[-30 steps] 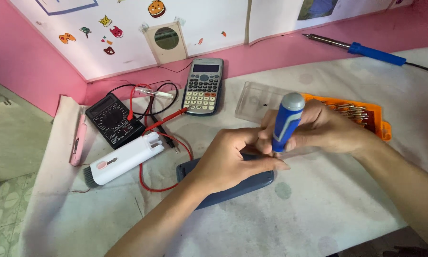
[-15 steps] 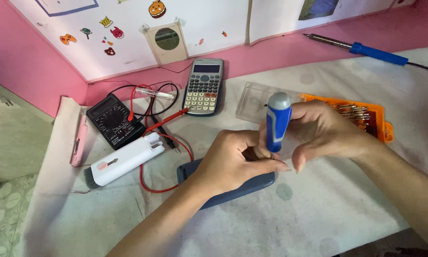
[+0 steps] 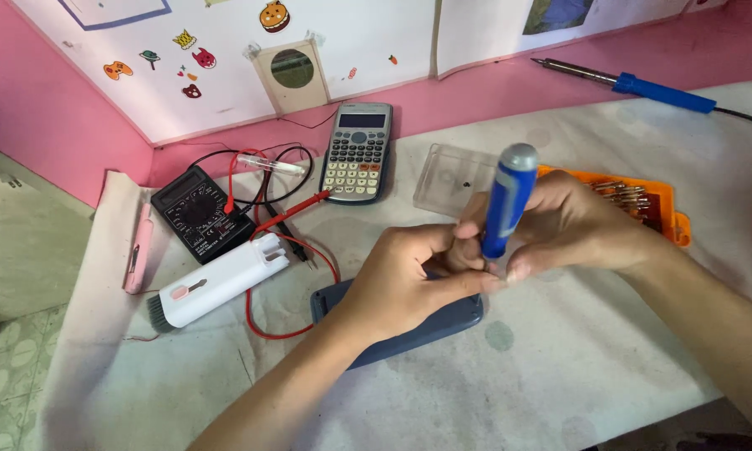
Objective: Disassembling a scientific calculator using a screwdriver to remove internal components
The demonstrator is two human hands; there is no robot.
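While the screwdriver point(image 3: 508, 200) was leaning a bit more toward the right hand a second ago, in the head view it now stands nearly upright, tip down over the dark blue-grey device point(image 3: 409, 321) lying flat on the counter point(image 3: 560, 384). My guess is the bit has just settled into a screw there, though the tip itself is hidden behind the fingers.

Right hand point(image 3: 572, 225) is curled closed around the lower part of the blue handle, wrist coming in from the lower right. Left hand point(image 3: 405, 284) rests on top of the device, fingers bent and pinched shut near the shaft, forearm coming up from the bottom edge.

Around them: an orange bit tray point(image 3: 664, 205) just behind the right hand, a calculator point(image 3: 358, 152), a black multimeter point(image 3: 199, 213) with red and black leads, and a soldering iron point(image 3: 643, 85) further back.
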